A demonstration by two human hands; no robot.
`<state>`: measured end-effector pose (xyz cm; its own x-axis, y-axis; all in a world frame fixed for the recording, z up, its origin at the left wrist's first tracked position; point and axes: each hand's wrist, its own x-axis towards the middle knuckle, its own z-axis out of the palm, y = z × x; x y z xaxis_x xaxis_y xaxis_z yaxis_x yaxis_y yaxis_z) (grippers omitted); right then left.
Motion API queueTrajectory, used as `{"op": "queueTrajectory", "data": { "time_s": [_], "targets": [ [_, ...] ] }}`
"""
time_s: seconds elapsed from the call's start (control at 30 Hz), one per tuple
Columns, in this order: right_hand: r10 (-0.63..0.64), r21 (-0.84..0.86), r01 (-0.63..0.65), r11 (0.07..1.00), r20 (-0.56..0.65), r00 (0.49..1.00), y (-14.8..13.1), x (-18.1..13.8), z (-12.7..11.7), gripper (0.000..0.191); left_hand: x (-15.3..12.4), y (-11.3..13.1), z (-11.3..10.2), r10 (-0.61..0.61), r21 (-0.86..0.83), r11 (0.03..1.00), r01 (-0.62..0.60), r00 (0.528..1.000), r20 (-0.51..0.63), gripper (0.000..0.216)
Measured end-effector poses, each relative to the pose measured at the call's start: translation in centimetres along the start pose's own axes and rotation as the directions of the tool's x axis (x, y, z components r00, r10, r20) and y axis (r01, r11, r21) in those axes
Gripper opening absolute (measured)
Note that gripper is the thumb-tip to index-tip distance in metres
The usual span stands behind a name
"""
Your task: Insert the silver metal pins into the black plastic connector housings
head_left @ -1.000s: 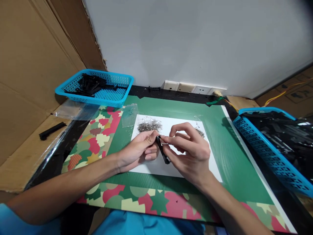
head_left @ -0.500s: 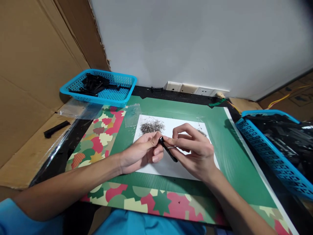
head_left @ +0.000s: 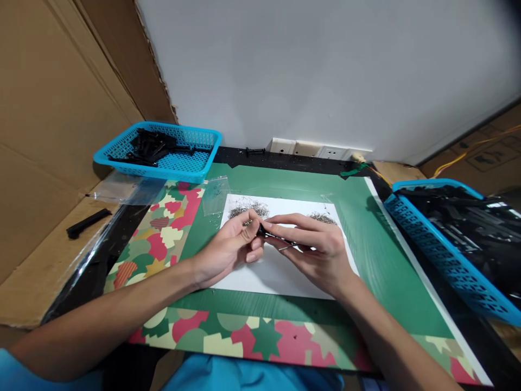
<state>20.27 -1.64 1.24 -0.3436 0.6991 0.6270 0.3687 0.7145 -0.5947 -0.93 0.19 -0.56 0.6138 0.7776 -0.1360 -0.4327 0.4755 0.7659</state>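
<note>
My left hand and my right hand meet over a white sheet on the green mat. Together they pinch a small black plastic part, which lies nearly level between the fingertips. A thin metal piece pokes out under the right fingers. Two heaps of small metal springs lie on the sheet: one just behind my left hand, the other behind my right hand.
A blue basket with several black parts stands at the back left. A larger blue basket full of black parts sits at the right edge. One black part lies on the cardboard at left. Clear plastic bags lie by the sheet.
The black part has turned from steeply slanted to nearly level. My right fingers have flattened and stretched along it. Both hands stay over the white sheet.
</note>
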Motion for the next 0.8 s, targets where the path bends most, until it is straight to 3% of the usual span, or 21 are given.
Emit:
{"op": "queueTrajectory", "data": {
  "time_s": [0.17, 0.33, 0.53, 0.63, 0.8],
  "targets": [
    [0.03, -0.01, -0.03, 1.0, 0.013, 0.999, 0.6, -0.2, -0.6, 0.038, 0.5, 0.0, -0.7, 0.174, 0.273, 0.945, -0.182, 0.983, 0.054, 0.027],
    [0.009, -0.053, -0.007, 0.999, 0.03, 1.0, 1.0, -0.4, -0.9, 0.037, 0.4, 0.0, -0.5, 0.23, 0.424, 0.874, -0.236, 0.971, 0.066, 0.027],
    [-0.027, -0.242, 0.042, 0.969, 0.065, 0.997, 0.9, -0.6, -0.9, 0.034, -0.1, -0.4, -0.5, 0.364, 0.59, 0.742, -0.318, 0.93, 0.043, 0.028],
    [-0.048, -0.332, 0.079, 0.94, 0.099, 0.994, 1.1, -0.8, -1.0, 0.037, -0.3, -0.4, -0.8, 0.447, 0.731, 0.587, -0.348, 0.892, 0.065, 0.019],
    [-0.05, -0.416, 0.115, 0.902, 0.164, 0.985, 1.9, -1.3, -1.0, 0.049, -0.3, 0.3, -1.1, 0.541, 0.907, 0.202, -0.37, 0.814, 0.212, 0.014]
  ]
}}
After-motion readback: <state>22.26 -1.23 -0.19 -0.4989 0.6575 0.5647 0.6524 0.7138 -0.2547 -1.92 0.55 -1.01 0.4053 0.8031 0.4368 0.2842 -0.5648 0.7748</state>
